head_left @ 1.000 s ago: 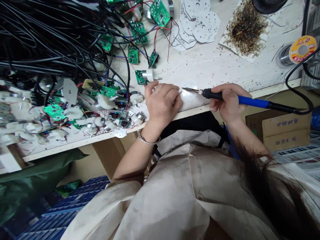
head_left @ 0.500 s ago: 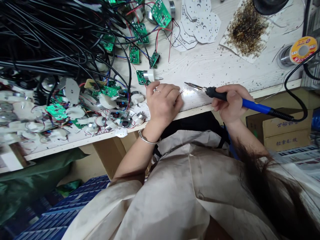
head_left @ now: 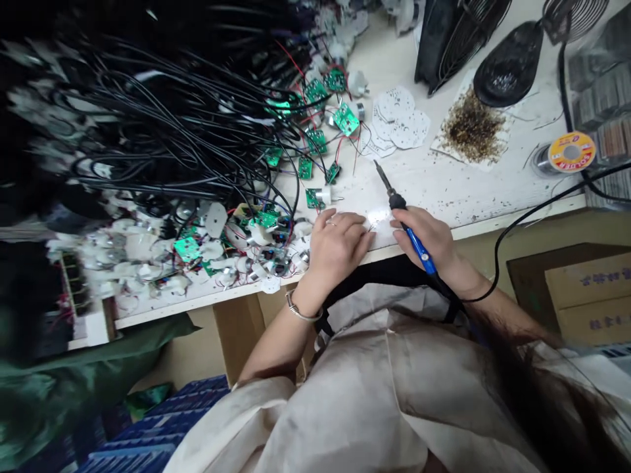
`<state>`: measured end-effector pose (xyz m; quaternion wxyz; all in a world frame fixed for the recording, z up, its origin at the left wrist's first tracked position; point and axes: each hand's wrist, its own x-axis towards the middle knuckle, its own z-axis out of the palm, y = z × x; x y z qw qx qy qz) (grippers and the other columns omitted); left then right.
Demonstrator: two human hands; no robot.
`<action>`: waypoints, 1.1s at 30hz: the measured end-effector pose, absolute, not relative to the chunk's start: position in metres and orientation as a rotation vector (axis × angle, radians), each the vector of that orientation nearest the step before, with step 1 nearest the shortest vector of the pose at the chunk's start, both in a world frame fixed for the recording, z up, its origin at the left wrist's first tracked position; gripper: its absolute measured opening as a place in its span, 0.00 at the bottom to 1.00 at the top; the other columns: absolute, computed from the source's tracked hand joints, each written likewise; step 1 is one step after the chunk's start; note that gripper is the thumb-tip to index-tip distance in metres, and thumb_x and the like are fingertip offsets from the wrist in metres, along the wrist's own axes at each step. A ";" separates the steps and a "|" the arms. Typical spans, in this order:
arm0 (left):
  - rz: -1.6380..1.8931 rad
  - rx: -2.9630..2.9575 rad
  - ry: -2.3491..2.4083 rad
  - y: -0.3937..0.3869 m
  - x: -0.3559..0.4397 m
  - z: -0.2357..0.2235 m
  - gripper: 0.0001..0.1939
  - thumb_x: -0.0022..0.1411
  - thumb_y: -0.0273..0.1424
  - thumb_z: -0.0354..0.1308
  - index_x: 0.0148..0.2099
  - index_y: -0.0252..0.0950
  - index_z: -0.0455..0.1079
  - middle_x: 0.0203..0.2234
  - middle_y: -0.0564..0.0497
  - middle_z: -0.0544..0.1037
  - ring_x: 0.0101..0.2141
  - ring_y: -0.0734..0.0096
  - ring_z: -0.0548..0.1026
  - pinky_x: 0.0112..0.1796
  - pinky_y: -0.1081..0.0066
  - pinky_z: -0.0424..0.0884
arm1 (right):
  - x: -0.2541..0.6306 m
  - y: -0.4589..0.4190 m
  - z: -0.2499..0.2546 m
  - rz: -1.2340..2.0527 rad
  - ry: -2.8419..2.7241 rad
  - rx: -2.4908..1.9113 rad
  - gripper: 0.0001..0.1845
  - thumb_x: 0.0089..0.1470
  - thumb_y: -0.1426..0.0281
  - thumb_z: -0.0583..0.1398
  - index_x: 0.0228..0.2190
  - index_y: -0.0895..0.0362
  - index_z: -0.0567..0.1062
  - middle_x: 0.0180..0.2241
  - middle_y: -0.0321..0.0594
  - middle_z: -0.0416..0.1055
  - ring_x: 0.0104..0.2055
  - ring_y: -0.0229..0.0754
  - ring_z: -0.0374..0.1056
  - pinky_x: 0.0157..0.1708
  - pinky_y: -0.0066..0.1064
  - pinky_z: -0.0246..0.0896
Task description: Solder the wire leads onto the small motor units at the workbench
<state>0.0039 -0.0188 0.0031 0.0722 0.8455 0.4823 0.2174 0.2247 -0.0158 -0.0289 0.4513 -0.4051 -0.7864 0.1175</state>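
Observation:
My right hand [head_left: 426,240] grips the blue and black handle of a soldering iron [head_left: 419,246]. The iron's metal tip slants up and away from me, over the table and clear of any part. My left hand [head_left: 340,243] rests at the table's front edge with its fingers bent and pressed down. What lies under those fingers is hidden; a bright, shiny patch and thin wire ends show just to their right. Just beyond the left fingertips lies a small motor [head_left: 325,196] with a white housing, joined to a green circuit board [head_left: 312,198].
Black cables [head_left: 197,151] heap at the left, above piled motors and boards. White LED boards [head_left: 407,125] lie farther back. Dark crumbs [head_left: 473,128] cover a paper by a black scoop-shaped dish [head_left: 510,66]. A solder spool [head_left: 566,154] and black fan [head_left: 453,39] stand rightward.
The iron has swung from pointing left to pointing away from me, its tip farther back. My left hand keeps its place beside the motor. The camera view has shifted, showing more of the table's back.

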 end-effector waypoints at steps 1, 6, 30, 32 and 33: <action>0.696 2.504 1.471 -0.012 0.000 0.007 0.09 0.74 0.37 0.57 0.42 0.40 0.75 0.42 0.48 0.86 0.45 0.62 0.83 0.53 0.56 0.73 | 0.224 -0.016 -0.030 0.288 -1.938 -1.009 0.19 0.68 0.67 0.58 0.59 0.51 0.70 0.43 0.43 0.81 0.39 0.43 0.81 0.35 0.31 0.78; 0.892 2.293 1.718 0.065 -0.007 0.012 0.11 0.73 0.38 0.56 0.52 0.42 0.74 0.53 0.43 0.81 0.51 0.58 0.80 0.51 0.59 0.74 | 0.223 -0.016 -0.031 0.254 -1.895 -1.034 0.18 0.67 0.69 0.60 0.57 0.52 0.72 0.44 0.43 0.80 0.38 0.41 0.80 0.35 0.29 0.78; 0.684 2.488 1.587 -0.001 0.001 -0.013 0.11 0.76 0.33 0.51 0.46 0.39 0.74 0.39 0.46 0.79 0.39 0.64 0.78 0.41 0.67 0.73 | 0.225 -0.016 -0.038 0.423 -1.889 -1.177 0.16 0.70 0.60 0.56 0.56 0.46 0.72 0.45 0.40 0.80 0.45 0.45 0.79 0.42 0.35 0.79; 0.641 2.451 1.570 -0.004 0.003 -0.009 0.12 0.77 0.35 0.50 0.46 0.39 0.74 0.39 0.46 0.79 0.39 0.65 0.78 0.40 0.67 0.73 | 0.225 -0.016 -0.038 0.419 -1.894 -1.163 0.16 0.70 0.60 0.56 0.55 0.46 0.72 0.44 0.40 0.80 0.45 0.45 0.79 0.42 0.35 0.79; 0.620 2.438 1.559 -0.007 0.004 -0.007 0.12 0.77 0.36 0.49 0.46 0.39 0.74 0.39 0.47 0.79 0.39 0.65 0.77 0.39 0.67 0.72 | 0.224 -0.016 -0.037 0.411 -1.897 -1.160 0.16 0.70 0.61 0.56 0.55 0.47 0.72 0.44 0.40 0.80 0.44 0.44 0.78 0.41 0.35 0.78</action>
